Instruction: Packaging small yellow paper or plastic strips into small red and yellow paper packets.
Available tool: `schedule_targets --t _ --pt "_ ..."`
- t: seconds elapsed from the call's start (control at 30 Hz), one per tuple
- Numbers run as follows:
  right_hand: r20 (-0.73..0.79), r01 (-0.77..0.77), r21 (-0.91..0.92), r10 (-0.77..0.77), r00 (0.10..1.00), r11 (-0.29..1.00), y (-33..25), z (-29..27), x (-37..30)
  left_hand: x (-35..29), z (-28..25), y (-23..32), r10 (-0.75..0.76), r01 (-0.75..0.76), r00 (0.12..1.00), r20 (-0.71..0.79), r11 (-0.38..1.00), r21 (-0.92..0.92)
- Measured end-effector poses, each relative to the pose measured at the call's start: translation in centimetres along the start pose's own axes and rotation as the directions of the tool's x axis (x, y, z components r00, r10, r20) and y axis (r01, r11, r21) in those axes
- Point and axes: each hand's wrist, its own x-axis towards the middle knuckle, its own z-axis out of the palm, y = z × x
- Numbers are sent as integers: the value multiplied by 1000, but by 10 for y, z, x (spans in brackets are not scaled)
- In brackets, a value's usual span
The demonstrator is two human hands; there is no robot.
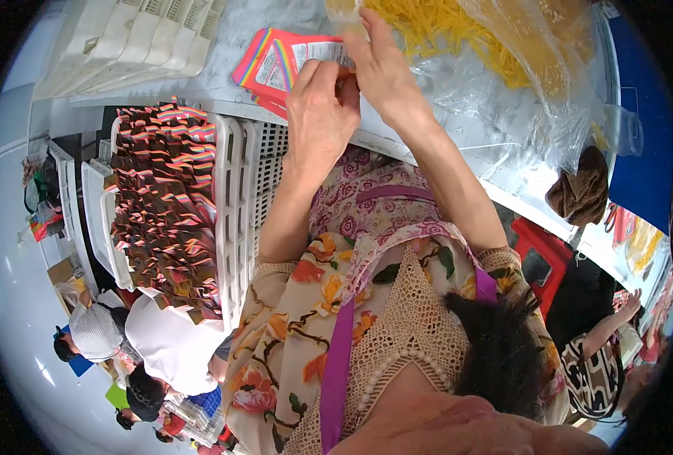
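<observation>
My left hand (323, 110) is closed, its fingers curled at the lower edge of a pink card (298, 54) with a rainbow stripe and a white printed panel. What its fingertips pinch is hidden. Against it lies my right hand (388, 76), fingers bent together and thumb side toward the left fingertips; anything in its grip is too covered to name. More pink cards (251, 67) lie overlapping just left of the hands. A pale translucent plastic piece (342, 10) shows beyond the right fingertips. To the right spreads a heap of thin yellow sticks (446, 26).
Clear plastic bags (537, 68) drape over the white table (458, 125). A white crate (226, 220) packed with dark, rainbow-striped packets stands at my left, below stacked cream trays (135, 38). A brown cloth (581, 186) hangs at the table's right edge. Other people (166, 341) are farther off.
</observation>
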Motion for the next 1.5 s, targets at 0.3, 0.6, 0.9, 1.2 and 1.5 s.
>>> schedule_targets --t 0.3,0.6,0.9,1.2,1.5 --pt "216 -205 452 117 969 868 -34 -39 -7 3 -3 -12 -194 188 980 -54 977 -103" --pt "107 402 389 -474 874 829 -10 -27 -10 4 -10 -5 -303 324 946 116 905 -275" --pt "77 993 -1 -990 121 122 7 -21 33 6 -22 2 -323 461 884 338 723 -516" --pt "441 859 -237 -738 511 454 -38 -57 -1 3 -18 2 -313 480 873 373 680 -553" --pt "246 497 158 -522 817 853 -49 -61 -10 3 -15 3 -342 493 864 369 722 -486"
